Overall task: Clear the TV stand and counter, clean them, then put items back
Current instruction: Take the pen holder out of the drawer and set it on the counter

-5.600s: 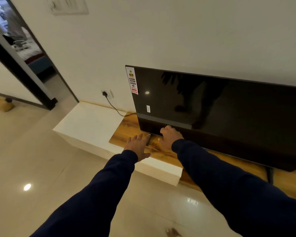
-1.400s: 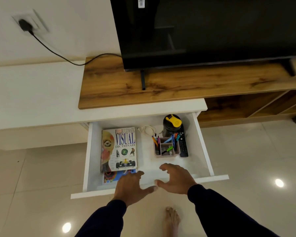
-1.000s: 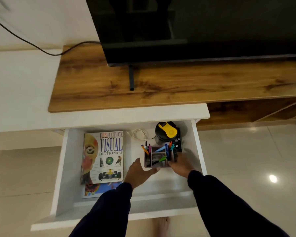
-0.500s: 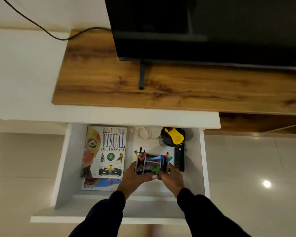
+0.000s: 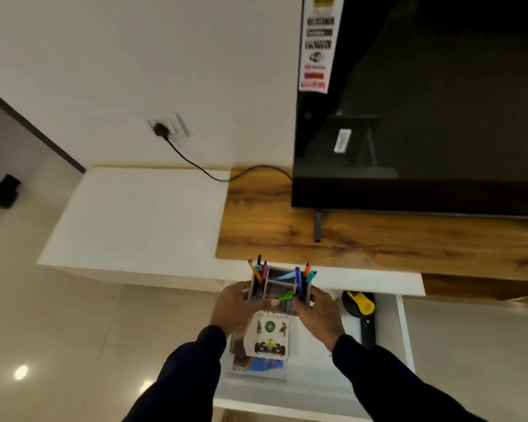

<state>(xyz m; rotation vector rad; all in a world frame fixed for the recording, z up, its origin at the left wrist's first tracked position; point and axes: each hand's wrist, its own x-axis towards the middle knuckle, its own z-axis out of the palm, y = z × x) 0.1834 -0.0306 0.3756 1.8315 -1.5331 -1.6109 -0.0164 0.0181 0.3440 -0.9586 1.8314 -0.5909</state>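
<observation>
A grey pen holder [image 5: 277, 288] with several coloured pens is held up above the open white drawer [image 5: 404, 330], level with the front edge of the counter. My left hand [image 5: 235, 307] grips its left side and my right hand [image 5: 319, 312] grips its right side. In the drawer below lie the Visual Dictionary book [image 5: 269, 336], a black bottle with a yellow lid [image 5: 358, 303] and a black remote [image 5: 367, 330]. The white counter [image 5: 141, 214] and the wooden TV stand top [image 5: 378, 242] lie bare behind.
The black TV [image 5: 424, 117] stands on the wooden top on a thin leg [image 5: 318, 226]. A black cable [image 5: 195, 161] runs from the wall socket [image 5: 165, 129] to the TV. Glossy tiled floor [image 5: 58, 330] spreads left, with a dark doorway at far left.
Both hands closed on the pen holder and lifted it out of the drawer, up toward the counter edge. The camera has tilted up and left.
</observation>
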